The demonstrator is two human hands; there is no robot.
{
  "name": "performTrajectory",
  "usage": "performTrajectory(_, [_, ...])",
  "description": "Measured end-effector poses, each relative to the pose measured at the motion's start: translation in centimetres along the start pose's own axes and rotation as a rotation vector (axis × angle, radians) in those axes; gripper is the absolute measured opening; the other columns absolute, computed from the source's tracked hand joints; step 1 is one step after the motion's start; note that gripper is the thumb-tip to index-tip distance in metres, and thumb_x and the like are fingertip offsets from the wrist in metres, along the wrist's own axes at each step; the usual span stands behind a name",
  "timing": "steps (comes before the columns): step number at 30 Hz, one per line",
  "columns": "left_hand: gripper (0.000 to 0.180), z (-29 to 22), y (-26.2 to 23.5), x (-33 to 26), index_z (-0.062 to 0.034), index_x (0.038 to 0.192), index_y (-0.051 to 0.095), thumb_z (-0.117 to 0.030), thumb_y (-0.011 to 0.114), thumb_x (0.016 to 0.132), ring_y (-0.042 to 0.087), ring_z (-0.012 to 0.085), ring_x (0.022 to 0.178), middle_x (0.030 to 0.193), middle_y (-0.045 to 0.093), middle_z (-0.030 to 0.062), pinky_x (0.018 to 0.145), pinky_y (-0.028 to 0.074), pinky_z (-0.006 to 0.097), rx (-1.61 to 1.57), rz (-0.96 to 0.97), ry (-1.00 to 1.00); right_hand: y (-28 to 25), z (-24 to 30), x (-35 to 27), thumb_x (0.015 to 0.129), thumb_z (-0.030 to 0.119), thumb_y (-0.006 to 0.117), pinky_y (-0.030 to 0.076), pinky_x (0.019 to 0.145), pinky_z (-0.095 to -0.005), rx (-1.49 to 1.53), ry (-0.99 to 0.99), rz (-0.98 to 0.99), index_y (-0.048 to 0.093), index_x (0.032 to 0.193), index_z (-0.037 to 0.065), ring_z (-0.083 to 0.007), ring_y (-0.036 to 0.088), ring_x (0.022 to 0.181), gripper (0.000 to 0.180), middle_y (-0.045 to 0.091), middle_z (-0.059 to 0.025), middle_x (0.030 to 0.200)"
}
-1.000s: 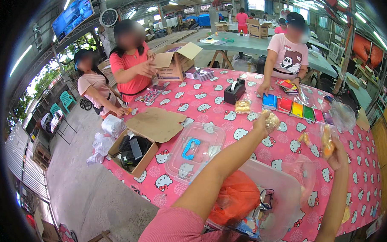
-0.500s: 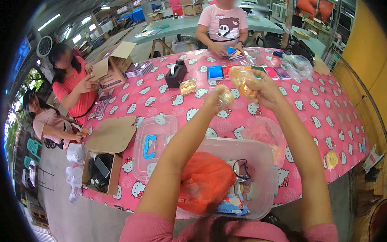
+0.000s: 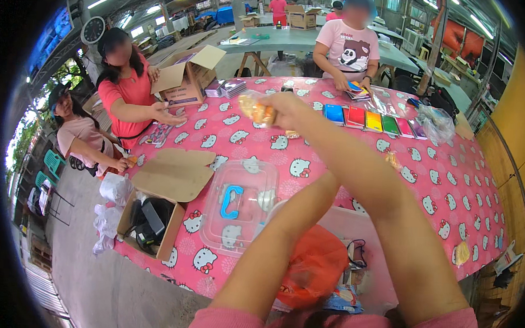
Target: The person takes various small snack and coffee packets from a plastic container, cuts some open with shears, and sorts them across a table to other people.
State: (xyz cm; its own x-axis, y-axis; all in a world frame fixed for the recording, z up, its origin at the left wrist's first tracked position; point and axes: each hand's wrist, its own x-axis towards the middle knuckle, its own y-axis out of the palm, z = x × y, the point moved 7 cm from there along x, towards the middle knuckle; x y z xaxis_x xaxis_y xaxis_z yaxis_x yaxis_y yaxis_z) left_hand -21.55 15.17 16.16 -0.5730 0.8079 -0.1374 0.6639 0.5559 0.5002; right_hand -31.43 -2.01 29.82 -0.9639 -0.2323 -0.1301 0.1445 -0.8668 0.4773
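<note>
Right hand (image 3: 284,110) reaches out past the clear lid (image 3: 214,229) with the blue handle, its fingers closed around a clear-wrapped golden packet (image 3: 256,110) held up over the pink patterned tablecloth (image 3: 475,200), beyond the lid's far edge. Left hand is hidden behind the right forearm (image 3: 382,208), so whether it is wide, narrow or holding something cannot be told; the left forearm (image 3: 271,257) rises just to the right of the lid. Another golden packet (image 3: 291,134) shows partly below the right wrist, beyond the lid and to its right. On the lid's right stands a clear bin (image 3: 380,278), partly covered by both arms, with a red-orange bag (image 3: 314,267) inside. To the lid's left, an open cardboard box (image 3: 170,233) contains black items (image 3: 156,215). Far beyond the lid, off to the right, lies a row of bright notebooks (image 3: 373,120), near a co-worker (image 3: 347,48) handling more.
</note>
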Motion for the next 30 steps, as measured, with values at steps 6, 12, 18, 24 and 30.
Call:
performTrajectory(6, [0.032, -1.6, 2.3, -5.6, -0.0091, 0.109, 0.054, -0.031, 0.052, 0.085, 0.058, 0.0197, 0.088, 0.098, 0.058, 0.007, 0.075, 0.047, 0.034, 0.193, 0.079, 0.043, 1.1, -4.0, 5.3, 0.075, -0.004, 0.054, 0.053, 0.066, -0.0472, 0.103, -0.027, -0.028, 0.048, 0.1, -0.008, -0.0311, 0.061, 0.081, 0.026, 0.056, -0.0179, 0.095])
performTrajectory(12, [0.032, -0.4, -3.0, -0.4, -0.007, 0.105, 0.055, -0.021, 0.062, 0.077, 0.06, 0.0236, 0.084, 0.096, 0.059, 0.0091, 0.069, 0.052, 0.038, 0.015, -0.11, 0.07, 9.4, -5.7, 5.1, 0.076, 0.004, 0.06, 0.051, 0.07, -0.0408, -0.332, -0.422, 0.233, 0.053, 0.094, -0.008, -0.03, 0.06, 0.077, 0.023, 0.057, -0.0178, 0.091])
performTrajectory(18, [0.029, 1.0, -0.9, 2.3, -0.0058, 0.103, 0.054, -0.015, 0.062, 0.077, 0.061, 0.0254, 0.08, 0.092, 0.058, 0.0096, 0.065, 0.054, 0.045, -0.068, -0.192, -0.116, 10.2, -9.2, 7.6, 0.074, 0.004, 0.061, 0.05, 0.062, -0.0365, -0.117, -0.235, 0.034, 0.054, 0.096, -0.001, -0.0245, 0.061, 0.07, 0.024, 0.059, -0.0134, 0.085])
performTrajectory(24, [0.025, 2.1, 4.6, 3.4, -0.0069, 0.102, 0.053, -0.017, 0.059, 0.08, 0.061, 0.0254, 0.078, 0.091, 0.058, 0.01, 0.064, 0.054, 0.043, -0.105, -0.047, -0.142, 6.5, -9.6, 9.7, 0.068, 0.006, 0.066, 0.05, 0.063, -0.0338, 0.231, 0.163, -0.104, 0.045, 0.103, -0.002, -0.021, 0.06, 0.083, 0.042, 0.057, -0.0176, 0.089])
performTrajectory(30, [0.035, 2.0, -1.2, 3.4, -0.01, 0.105, 0.052, -0.032, 0.058, 0.08, 0.059, 0.0233, 0.08, 0.093, 0.058, 0.0072, 0.066, 0.048, 0.042, -0.202, 0.086, 0.009, 7.9, -3.2, -1.0, 0.062, 0.032, 0.071, 0.043, 0.083, -0.0432, -1.492, -0.636, 0.251, 0.047, 0.109, -0.002, -0.0328, 0.054, 0.097, 0.063, 0.052, -0.0238, 0.106])
